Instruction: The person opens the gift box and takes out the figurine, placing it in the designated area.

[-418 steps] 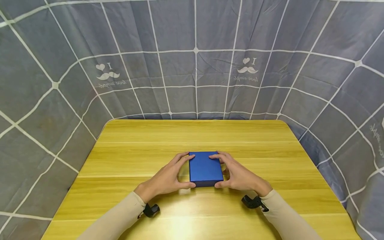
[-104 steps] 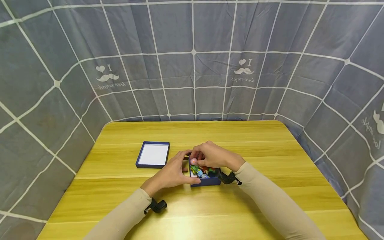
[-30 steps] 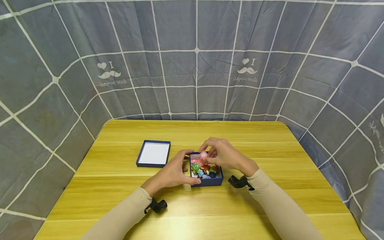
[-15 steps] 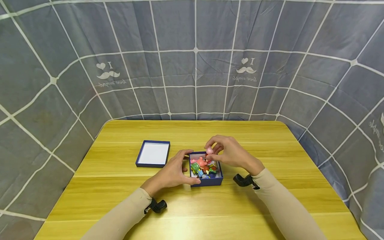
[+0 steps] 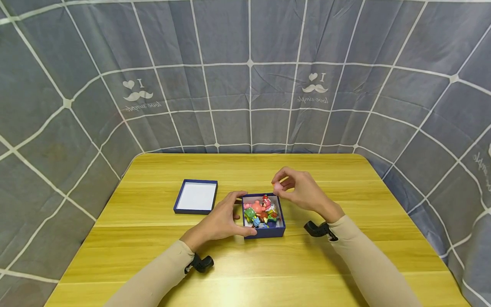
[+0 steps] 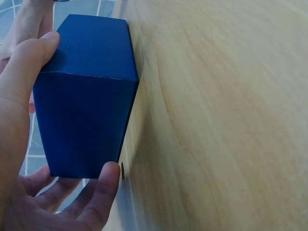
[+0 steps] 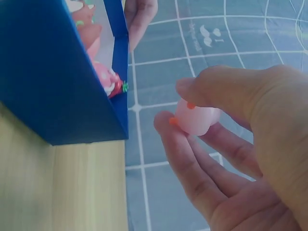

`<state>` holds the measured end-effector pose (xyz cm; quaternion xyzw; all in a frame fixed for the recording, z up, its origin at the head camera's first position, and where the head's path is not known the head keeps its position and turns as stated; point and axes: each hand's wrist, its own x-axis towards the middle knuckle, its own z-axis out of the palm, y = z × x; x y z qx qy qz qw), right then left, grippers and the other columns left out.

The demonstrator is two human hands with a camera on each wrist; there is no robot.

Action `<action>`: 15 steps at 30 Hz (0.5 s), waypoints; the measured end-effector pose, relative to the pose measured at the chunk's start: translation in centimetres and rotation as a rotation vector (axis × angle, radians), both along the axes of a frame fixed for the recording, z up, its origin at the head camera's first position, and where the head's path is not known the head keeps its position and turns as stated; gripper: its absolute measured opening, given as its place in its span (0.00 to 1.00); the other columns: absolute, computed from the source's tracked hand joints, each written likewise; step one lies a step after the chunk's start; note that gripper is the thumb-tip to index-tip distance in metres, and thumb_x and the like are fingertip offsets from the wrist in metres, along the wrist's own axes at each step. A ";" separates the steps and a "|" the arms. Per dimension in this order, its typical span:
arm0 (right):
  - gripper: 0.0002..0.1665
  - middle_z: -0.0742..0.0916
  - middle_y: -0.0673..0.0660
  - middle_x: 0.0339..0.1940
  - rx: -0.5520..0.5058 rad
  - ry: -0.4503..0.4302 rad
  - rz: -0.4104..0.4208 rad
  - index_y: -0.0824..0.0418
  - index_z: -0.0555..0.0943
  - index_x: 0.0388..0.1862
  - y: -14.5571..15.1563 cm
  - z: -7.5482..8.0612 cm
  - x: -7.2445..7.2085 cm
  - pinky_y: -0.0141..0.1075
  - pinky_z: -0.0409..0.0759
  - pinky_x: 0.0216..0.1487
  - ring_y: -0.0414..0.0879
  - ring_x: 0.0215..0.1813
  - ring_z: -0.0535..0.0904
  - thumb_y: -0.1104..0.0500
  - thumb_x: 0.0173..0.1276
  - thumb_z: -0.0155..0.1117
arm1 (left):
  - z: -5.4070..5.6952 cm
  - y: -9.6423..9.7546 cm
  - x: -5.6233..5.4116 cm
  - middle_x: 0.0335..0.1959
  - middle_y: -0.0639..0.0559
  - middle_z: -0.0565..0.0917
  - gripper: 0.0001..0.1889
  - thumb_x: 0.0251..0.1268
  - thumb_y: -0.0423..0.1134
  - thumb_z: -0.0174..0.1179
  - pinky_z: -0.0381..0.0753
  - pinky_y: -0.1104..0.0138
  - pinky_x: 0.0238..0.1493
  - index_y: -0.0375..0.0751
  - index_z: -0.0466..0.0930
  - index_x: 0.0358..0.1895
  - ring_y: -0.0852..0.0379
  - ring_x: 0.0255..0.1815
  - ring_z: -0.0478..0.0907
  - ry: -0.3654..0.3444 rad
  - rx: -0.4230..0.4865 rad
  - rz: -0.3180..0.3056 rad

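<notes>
An open blue box stands on the table with several small colourful toy figures inside, pink, green, red and blue. My left hand grips its left side, thumb at the front corner and fingers at the back, as the left wrist view also shows around the blue box. Just beyond the box's back right corner, my right hand pinches a small pale pink toy with orange bits between thumb and fingers. In the right wrist view, a pink and red figure lies inside near the box's rim.
The box's lid lies inside up, white inner face showing, to the left of the box. The wooden table ends at a grey checked cloth that surrounds its back and sides.
Earlier the box was covered; its lid now lies to the left. My right hand has lifted the pale pink toy out, moving right and back past the box's rim. My left hand stays put.
</notes>
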<state>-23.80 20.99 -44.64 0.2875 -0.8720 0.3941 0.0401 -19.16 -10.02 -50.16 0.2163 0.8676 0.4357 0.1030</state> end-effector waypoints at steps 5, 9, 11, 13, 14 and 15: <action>0.17 0.95 0.65 0.58 -0.066 -0.077 0.001 0.64 0.85 0.62 0.7 -0.3 -0.4 0.43 0.96 0.60 0.59 0.57 0.98 0.68 0.79 0.80 | 0.0 0.0 0.0 0.87 0.41 0.72 0.66 0.57 0.62 0.91 0.92 0.58 0.63 0.45 0.61 0.93 0.53 0.58 0.90 -0.009 -0.003 0.004; 0.19 0.94 0.66 0.62 -0.094 -0.146 -0.020 0.65 0.85 0.64 1.3 -0.5 -0.6 0.39 0.96 0.60 0.61 0.60 0.97 0.69 0.79 0.80 | 0.0 0.0 0.0 0.87 0.39 0.72 0.66 0.57 0.61 0.91 0.93 0.55 0.65 0.44 0.60 0.93 0.51 0.59 0.91 -0.014 0.008 0.001; 0.18 0.93 0.67 0.63 -0.096 -0.170 -0.034 0.65 0.86 0.63 1.7 -0.7 -0.8 0.37 0.95 0.60 0.61 0.62 0.97 0.68 0.79 0.80 | 0.0 0.0 0.1 0.87 0.39 0.72 0.66 0.58 0.61 0.91 0.93 0.53 0.66 0.44 0.60 0.93 0.49 0.60 0.91 -0.018 0.012 -0.001; 0.18 0.93 0.68 0.64 -0.098 -0.184 -0.048 0.66 0.87 0.63 2.1 -0.9 -1.0 0.37 0.95 0.60 0.61 0.62 0.97 0.68 0.79 0.81 | 0.0 0.1 0.1 0.87 0.38 0.71 0.66 0.58 0.61 0.91 0.93 0.52 0.66 0.43 0.60 0.93 0.48 0.60 0.91 -0.019 0.013 -0.004; 0.18 0.93 0.67 0.64 -0.095 -0.186 -0.055 0.66 0.87 0.63 2.3 -1.0 -1.2 0.38 0.95 0.60 0.61 0.62 0.97 0.67 0.79 0.81 | 0.0 0.1 0.1 0.88 0.38 0.71 0.65 0.59 0.61 0.91 0.93 0.52 0.67 0.43 0.60 0.93 0.48 0.61 0.91 -0.021 0.013 -0.005; 0.18 0.93 0.68 0.64 -0.094 -0.181 -0.054 0.67 0.87 0.63 2.5 -1.2 -1.3 0.39 0.95 0.61 0.61 0.62 0.97 0.67 0.79 0.80 | 0.0 0.1 0.1 0.88 0.37 0.71 0.65 0.59 0.61 0.91 0.93 0.51 0.67 0.43 0.60 0.93 0.48 0.61 0.91 -0.022 0.011 -0.006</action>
